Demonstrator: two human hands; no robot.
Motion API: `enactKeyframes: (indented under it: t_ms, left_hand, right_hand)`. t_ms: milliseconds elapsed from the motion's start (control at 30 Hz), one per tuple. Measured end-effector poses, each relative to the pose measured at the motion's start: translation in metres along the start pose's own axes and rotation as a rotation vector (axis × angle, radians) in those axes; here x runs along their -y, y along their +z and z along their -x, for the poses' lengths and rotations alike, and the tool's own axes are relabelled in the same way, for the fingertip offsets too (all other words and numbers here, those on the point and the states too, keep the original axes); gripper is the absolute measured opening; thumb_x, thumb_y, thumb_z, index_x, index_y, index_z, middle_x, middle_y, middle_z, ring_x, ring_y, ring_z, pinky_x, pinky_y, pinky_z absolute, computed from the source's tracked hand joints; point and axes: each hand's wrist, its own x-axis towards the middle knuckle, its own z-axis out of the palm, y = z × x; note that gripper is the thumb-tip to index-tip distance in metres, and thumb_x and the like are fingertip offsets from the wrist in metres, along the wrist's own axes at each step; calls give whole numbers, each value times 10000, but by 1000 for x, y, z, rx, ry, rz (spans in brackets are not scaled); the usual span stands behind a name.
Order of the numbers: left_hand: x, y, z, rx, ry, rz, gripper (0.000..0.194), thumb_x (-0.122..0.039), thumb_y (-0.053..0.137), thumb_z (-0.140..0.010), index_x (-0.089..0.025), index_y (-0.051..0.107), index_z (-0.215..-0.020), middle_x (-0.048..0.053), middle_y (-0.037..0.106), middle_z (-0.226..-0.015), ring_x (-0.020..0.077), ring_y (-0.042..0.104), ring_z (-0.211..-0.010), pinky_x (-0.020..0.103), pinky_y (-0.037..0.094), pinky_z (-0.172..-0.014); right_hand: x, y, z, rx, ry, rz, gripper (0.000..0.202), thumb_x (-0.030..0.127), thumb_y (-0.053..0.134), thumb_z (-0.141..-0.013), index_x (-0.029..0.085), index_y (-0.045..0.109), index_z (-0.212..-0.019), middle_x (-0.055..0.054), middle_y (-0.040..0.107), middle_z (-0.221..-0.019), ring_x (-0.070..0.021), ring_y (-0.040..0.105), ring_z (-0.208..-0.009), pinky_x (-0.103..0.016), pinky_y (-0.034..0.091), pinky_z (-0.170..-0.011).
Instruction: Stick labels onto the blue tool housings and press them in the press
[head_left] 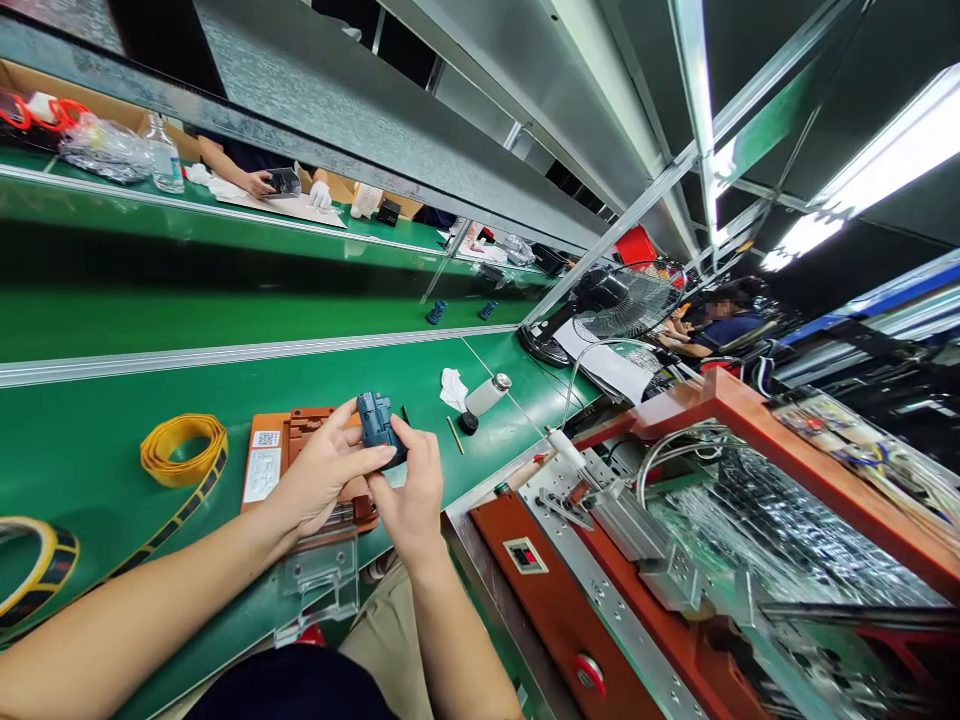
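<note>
Blue part (376, 422) gripped in both hands over the green bench (255, 385).
It is clamped between the thumb and fingers of the left hand (326, 468), and its right side is pinched by the fingers of the right hand (415, 485). A brown fixture (294, 428) is partly covered by the left hand; a yellow roll (155, 458) is placed to the left, a white bottle (485, 397) farther to the right.

We wear a dark navy fabric top (289, 688), its smooth, rounded front showing along the bottom edge of our view, and light beige cloth trousers (388, 622) with soft creases. Our left forearm (169, 600) and right forearm (461, 640) are bare, like our left hand (324, 470) and right hand (414, 500).
</note>
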Motion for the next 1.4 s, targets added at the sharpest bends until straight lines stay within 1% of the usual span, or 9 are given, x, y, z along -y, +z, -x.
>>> enactKeyframes:
  t_ms: [167, 367, 467, 567, 733, 867, 1033, 1233, 1400]
  left_hand:
    - [10, -3, -2, -54, 38, -9, 600, -292, 900, -714, -183, 616, -1231, 88, 742, -1147, 222, 702, -1052, 285, 544, -898]
    - [14, -4, -5, -91, -55, 53, 534, -518, 793, -831, -172, 668, -1218, 104, 744, -1137, 239, 712, -1022, 264, 578, -760]
    - [16, 1, 3, -51, -171, 45, 606, -410, 867, -786, -216, 630, -1309, 87, 743, -1170, 228, 720, -1028, 245, 594, -757]
    - [23, 2, 11, -51, -279, -21, 555, -314, 905, -740, -225, 679, -1239, 67, 731, -1227, 227, 713, -1073, 234, 614, -793]
    - [41, 1, 8, -162, -409, -169, 490, -240, 927, -628, -226, 754, -1086, 43, 727, -1255, 278, 699, -1138, 230, 654, -736]
    - [47, 19, 2, -101, -571, -186, 442, -296, 873, -714, -228, 742, -1131, 76, 712, -1293, 324, 678, -1191, 365, 674, -837]
    - [52, 49, -10, 22, -627, -348, 577, -329, 916, -667, -229, 725, -1202, 82, 713, -1296, 317, 670, -1210, 339, 650, -899]
    - [86, 63, -37, 425, -365, -845, 623, -429, 955, -587, -238, 761, -1146, 66, 767, -1116, 336, 696, -1117, 383, 576, -995]
    - [118, 67, -46, 799, -47, -1106, 468, -434, 925, -607, -343, 804, -1049, 61, 765, -1129, 383, 685, -1110, 445, 527, -1043]
  right_hand:
    - [-1, 6, 7, 0, -68, 31, 662, 131, 579, -894, 274, 411, -1518, -107, 624, -1149, -260, 588, -1020, -422, 547, -850]
    - [-5, 5, 12, -29, 74, -52, 588, 278, 760, -844, 243, 517, -1379, -99, 631, -1111, -255, 609, -993, -409, 544, -849]
    - [-7, -3, 17, -62, 114, -20, 561, 225, 718, -838, 230, 519, -1362, -93, 626, -1101, -252, 602, -999, -404, 538, -857]
    - [-8, -12, 28, 1, 78, 95, 585, 215, 661, -841, 215, 504, -1404, -100, 618, -1105, -259, 584, -1010, -411, 539, -871]
    - [-20, -32, 51, 161, 46, 148, 676, 500, 702, -876, 210, 482, -1445, -106, 621, -1137, -240, 603, -1058, -357, 551, -911]
    - [-38, -78, 78, 56, 92, 90, 636, 560, 673, -900, 208, 520, -1407, -120, 649, -1173, -222, 633, -1077, -342, 556, -916]
    - [-57, -165, 124, -275, 308, 199, 239, 354, 599, -980, 236, 680, -1171, -65, 719, -957, -198, 667, -855, -346, 548, -777]
    - [-63, -260, 184, -651, 492, 623, 193, 271, 574, -972, 224, 679, -817, -12, 633, -702, -156, 554, -625, -306, 446, -657]
    - [-74, -293, 215, -746, 547, 834, 292, 308, 584, -972, 214, 582, -696, 37, 479, -578, -122, 432, -524, -282, 349, -573]
